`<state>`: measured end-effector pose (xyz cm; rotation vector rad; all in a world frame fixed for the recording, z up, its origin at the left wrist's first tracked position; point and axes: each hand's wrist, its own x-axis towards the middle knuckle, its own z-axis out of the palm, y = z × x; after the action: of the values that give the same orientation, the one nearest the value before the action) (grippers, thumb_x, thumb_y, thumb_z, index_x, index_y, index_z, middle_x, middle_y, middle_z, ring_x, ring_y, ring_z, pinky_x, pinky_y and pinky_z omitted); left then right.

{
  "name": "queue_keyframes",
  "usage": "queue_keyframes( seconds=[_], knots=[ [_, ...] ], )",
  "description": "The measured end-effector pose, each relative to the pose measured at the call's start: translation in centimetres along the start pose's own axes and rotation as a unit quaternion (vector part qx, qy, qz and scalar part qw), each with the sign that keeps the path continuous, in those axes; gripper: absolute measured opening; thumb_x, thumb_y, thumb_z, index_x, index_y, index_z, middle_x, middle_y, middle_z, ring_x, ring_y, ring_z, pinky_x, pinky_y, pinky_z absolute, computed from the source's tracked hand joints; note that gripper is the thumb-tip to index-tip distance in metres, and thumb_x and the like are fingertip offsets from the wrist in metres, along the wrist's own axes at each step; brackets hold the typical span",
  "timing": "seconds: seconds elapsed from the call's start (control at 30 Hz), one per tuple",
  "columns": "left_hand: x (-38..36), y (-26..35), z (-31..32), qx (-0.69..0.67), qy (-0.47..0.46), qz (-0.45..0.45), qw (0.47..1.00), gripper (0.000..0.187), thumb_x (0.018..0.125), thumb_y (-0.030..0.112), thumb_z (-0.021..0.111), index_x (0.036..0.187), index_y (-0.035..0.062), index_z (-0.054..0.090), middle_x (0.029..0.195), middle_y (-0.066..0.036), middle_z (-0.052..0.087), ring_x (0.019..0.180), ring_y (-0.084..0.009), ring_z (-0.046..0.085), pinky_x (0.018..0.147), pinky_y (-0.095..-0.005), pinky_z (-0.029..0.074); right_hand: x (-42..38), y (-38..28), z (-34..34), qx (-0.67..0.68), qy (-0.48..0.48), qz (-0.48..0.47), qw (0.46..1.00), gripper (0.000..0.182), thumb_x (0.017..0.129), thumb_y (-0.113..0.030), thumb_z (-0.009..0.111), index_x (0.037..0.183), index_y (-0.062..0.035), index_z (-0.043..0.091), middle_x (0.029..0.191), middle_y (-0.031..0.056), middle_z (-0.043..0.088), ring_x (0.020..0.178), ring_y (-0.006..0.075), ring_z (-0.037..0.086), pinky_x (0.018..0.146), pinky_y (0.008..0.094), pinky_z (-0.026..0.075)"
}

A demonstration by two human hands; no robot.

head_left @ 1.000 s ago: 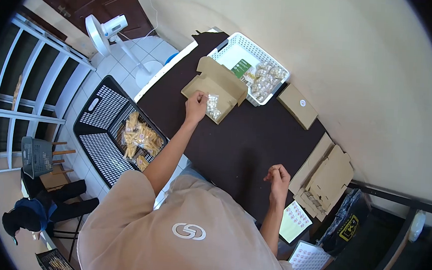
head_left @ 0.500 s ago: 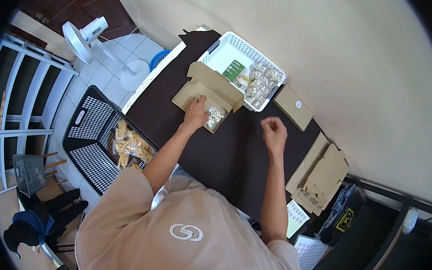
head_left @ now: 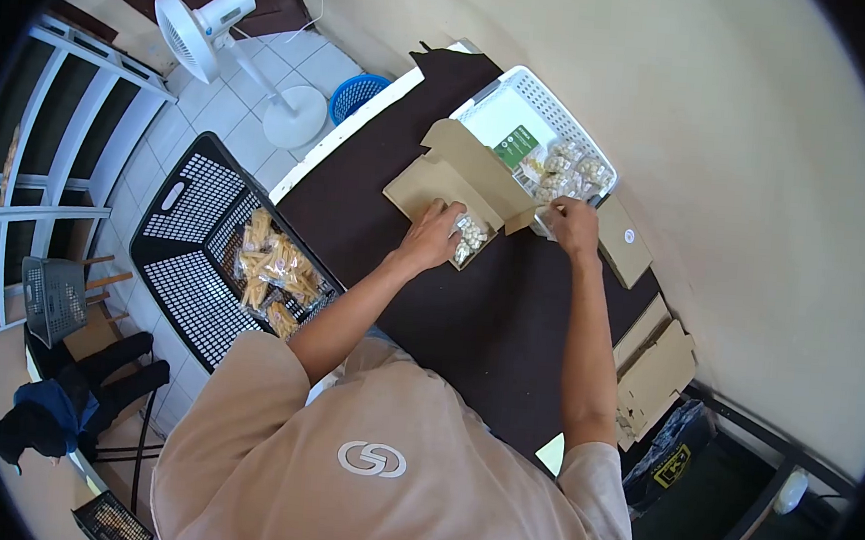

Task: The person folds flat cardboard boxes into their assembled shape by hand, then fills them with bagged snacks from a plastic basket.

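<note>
An open cardboard box (head_left: 419,180) lies on the dark-covered table, its lid (head_left: 481,173) raised toward the basket. Small clear packets of white pieces (head_left: 472,237) fill its near right end. My left hand (head_left: 429,236) reaches into the box with curled fingers, its fingertips right at these packets. My right hand (head_left: 575,228) is at the near corner of a white basket (head_left: 564,116), thumb and fingers pinched together beside the box's side flap. I cannot tell what is in that pinch. Inside the basket are clear packets of pale pieces (head_left: 565,171) and a green-and-white card (head_left: 516,146).
A closed cardboard box (head_left: 623,237) sits right of the basket, with flattened cardboard (head_left: 658,376) farther right. Left of the table, a black crate (head_left: 188,283) holds bagged yellowish sticks (head_left: 278,262). A fan (head_left: 293,115) and blue basket (head_left: 354,94) stand behind. Another person (head_left: 67,410) is at lower left.
My right hand has moved from over the bare tabletop up to the basket's near corner, beside the box flap. My left hand stays in the box, at the packets. The camera view has shifted.
</note>
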<state>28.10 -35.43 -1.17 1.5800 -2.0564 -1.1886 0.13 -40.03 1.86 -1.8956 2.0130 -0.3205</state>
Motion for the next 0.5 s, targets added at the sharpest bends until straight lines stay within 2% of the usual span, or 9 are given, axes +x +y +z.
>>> queue_keyframes(
  seconds=[0.07,0.13,0.17,0.2,0.27,0.4,0.47,0.5],
  knots=[
    [-0.6,0.5,-0.3,-0.047,0.079,0.05,0.995,0.038,0.085,0.007,0.063,0.121,0.0071,0.052,0.111,-0.019,0.054,0.108,-0.0393,0.056,0.091,-0.0476,0.047,-0.6,-0.5,-1.4,0.029,0.03,0.017,0.999,0.017,0.084,-0.015,0.064,0.095,-0.0044,0.073,0.078,0.0194,0.07,0.077,0.0342,0.069,0.074,0.0419,0.054],
    [-1.5,1.4,-0.8,-0.083,0.111,0.063,0.988,0.034,0.085,0.006,0.064,0.117,0.0055,0.055,0.107,-0.018,0.056,0.104,-0.0367,0.058,0.089,-0.0455,0.048,-1.9,-0.5,-2.8,0.143,0.073,0.027,0.987,0.017,0.086,-0.016,0.066,0.093,-0.0019,0.072,0.072,0.0172,0.068,0.068,0.0277,0.068,0.068,0.0369,0.052],
    [-1.8,2.0,-1.0,-0.119,0.142,0.075,0.98,0.03,0.084,0.005,0.065,0.113,0.0039,0.057,0.102,-0.016,0.059,0.1,-0.034,0.06,0.086,-0.0434,0.049,-2.7,-0.5,-3.6,0.183,0.08,0.05,0.979,0.017,0.085,-0.015,0.069,0.092,-0.0002,0.071,0.068,0.0116,0.064,0.063,0.0185,0.062,0.064,0.0325,0.049],
    [-2.0,2.9,-1.3,-0.119,0.14,0.08,0.98,0.03,0.084,0.005,0.065,0.113,0.0039,0.057,0.102,-0.016,0.059,0.1,-0.034,0.06,0.086,-0.0434,0.049,-3.5,-0.5,-4.4,0.182,0.085,0.052,0.978,0.017,0.085,-0.015,0.069,0.092,-0.0002,0.071,0.068,0.0116,0.064,0.063,0.0185,0.062,0.064,0.0325,0.049],
    [-2.8,5.0,-1.9,-0.19,0.158,0.086,0.965,0.024,0.085,0.003,0.067,0.108,0.0033,0.061,0.099,-0.012,0.061,0.097,-0.025,0.064,0.081,-0.0349,0.051,-5.6,-0.8,-5.8,0.246,0.117,0.044,0.961,0.015,0.087,-0.013,0.07,0.092,0.0007,0.07,0.071,0.0061,0.061,0.064,0.0127,0.056,0.062,0.03,0.047],
    [-4.2,9.7,-2.9,-0.237,0.143,0.142,0.95,0.024,0.087,0.005,0.068,0.11,0.0028,0.062,0.103,-0.01,0.064,0.098,-0.0185,0.064,0.079,-0.0311,0.051,-10.4,-2.9,-8.5,0.351,0.121,0.006,0.928,0.011,0.089,-0.009,0.068,0.094,0.0012,0.069,0.077,0.0023,0.06,0.069,0.0102,0.055,0.061,0.0279,0.046],
    [-4.6,11.7,-2.8,-0.287,0.097,0.169,0.938,0.027,0.089,0.008,0.068,0.115,0.0025,0.062,0.11,-0.009,0.065,0.099,-0.0165,0.063,0.08,-0.0306,0.051,-12.9,-4.1,-9.7,0.533,0.005,0.059,0.844,0.01,0.091,-0.007,0.066,0.095,0.0016,0.068,0.079,0.0011,0.06,0.069,0.0092,0.056,0.061,0.0256,0.047],
    [-4.9,12.8,-2.8,-0.307,0.071,0.183,0.931,0.03,0.091,0.012,0.067,0.119,0.0013,0.061,0.114,-0.01,0.065,0.096,-0.0152,0.063,0.08,-0.0294,0.051,-14.0,-4.8,-10.0,0.545,0.002,0.065,0.836,0.009,0.092,-0.006,0.065,0.094,0.002,0.068,0.08,0.002,0.062,0.069,0.0088,0.056,0.061,0.0256,0.048]
  ],
)
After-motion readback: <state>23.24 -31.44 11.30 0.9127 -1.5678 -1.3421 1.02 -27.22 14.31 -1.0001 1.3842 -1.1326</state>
